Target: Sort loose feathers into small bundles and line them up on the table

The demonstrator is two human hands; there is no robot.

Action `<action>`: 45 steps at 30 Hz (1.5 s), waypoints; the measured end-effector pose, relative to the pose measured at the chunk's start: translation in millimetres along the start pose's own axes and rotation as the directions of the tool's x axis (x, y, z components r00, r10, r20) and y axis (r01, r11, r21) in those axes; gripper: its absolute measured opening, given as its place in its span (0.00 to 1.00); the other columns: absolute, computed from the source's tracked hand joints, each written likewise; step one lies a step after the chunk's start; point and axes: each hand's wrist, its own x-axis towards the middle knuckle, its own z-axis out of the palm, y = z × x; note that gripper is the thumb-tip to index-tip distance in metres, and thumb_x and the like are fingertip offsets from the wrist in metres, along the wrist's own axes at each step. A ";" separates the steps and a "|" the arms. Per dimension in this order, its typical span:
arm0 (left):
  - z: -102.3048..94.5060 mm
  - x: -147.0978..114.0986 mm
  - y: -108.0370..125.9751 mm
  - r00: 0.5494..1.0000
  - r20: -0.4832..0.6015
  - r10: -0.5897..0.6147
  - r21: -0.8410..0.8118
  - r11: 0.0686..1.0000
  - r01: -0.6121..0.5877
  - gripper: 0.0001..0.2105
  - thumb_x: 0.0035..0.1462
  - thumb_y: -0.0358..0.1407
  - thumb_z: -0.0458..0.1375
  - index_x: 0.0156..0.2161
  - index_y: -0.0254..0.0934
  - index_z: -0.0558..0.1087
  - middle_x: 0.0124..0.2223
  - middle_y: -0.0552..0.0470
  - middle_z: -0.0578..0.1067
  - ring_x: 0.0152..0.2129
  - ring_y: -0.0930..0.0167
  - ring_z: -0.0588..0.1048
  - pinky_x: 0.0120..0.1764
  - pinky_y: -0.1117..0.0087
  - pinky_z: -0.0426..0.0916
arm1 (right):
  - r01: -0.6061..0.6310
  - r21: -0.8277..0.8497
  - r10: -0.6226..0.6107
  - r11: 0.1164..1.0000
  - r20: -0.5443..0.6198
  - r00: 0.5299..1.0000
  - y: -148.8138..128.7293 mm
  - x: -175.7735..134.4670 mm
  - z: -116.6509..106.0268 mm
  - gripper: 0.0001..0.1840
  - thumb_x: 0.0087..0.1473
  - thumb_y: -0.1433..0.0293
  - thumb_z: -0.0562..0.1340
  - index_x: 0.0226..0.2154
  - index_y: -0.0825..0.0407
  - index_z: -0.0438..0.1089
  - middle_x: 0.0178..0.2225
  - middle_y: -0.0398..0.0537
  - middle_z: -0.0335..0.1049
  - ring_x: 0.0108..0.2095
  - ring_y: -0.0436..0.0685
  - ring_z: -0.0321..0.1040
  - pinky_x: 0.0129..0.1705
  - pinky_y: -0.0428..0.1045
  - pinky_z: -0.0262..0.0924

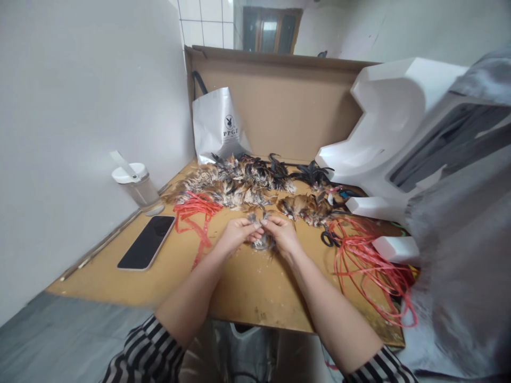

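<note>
My left hand and my right hand meet over the middle of the wooden table, fingertips pinched close together. Between them they hold small brownish-grey feathers, whose tips poke up past the fingers. More grey feathers lie just under the hands. Behind them spreads a long heap of brown, white and black feathers. A smaller bunch of brown feathers lies right of my right hand, beside black-handled scissors.
Red plastic strips lie at left, and a larger tangle of red strips at right. A phone, a lidded cup, a silver bag and white foam packing stand around. Cardboard closes the back.
</note>
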 end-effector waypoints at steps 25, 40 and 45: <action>-4.2 2.2 -3.3 0.996 0.078 0.035 0.009 0.999 -0.036 0.12 0.40 0.38 0.62 0.26 0.28 0.72 0.22 0.48 0.72 0.16 0.78 0.69 0.22 0.78 0.62 | -0.036 0.010 0.036 0.999 0.053 0.998 -4.7 -3.5 1.1 0.16 0.32 0.66 0.68 0.29 0.53 0.70 0.20 0.40 0.67 0.19 0.45 0.58 0.24 0.44 0.52; 5.5 -0.4 -2.0 0.993 -0.043 0.113 0.093 0.990 -0.109 0.12 0.38 0.39 0.62 0.24 0.29 0.71 0.20 0.50 0.72 0.15 0.77 0.69 0.20 0.78 0.63 | 0.156 -0.189 -0.159 0.970 -0.005 0.987 -5.2 -6.5 5.7 0.09 0.37 0.64 0.64 0.18 0.53 0.66 0.17 0.40 0.64 0.20 0.48 0.58 0.24 0.44 0.53; -0.1 0.7 -3.8 0.999 0.052 -0.004 -0.092 0.996 0.009 0.13 0.40 0.38 0.62 0.28 0.28 0.72 0.25 0.47 0.74 0.18 0.78 0.70 0.23 0.79 0.64 | 0.098 -0.143 -0.098 0.985 0.011 0.995 -5.9 -6.5 3.2 0.10 0.35 0.64 0.65 0.21 0.53 0.69 0.19 0.40 0.66 0.21 0.47 0.58 0.25 0.44 0.52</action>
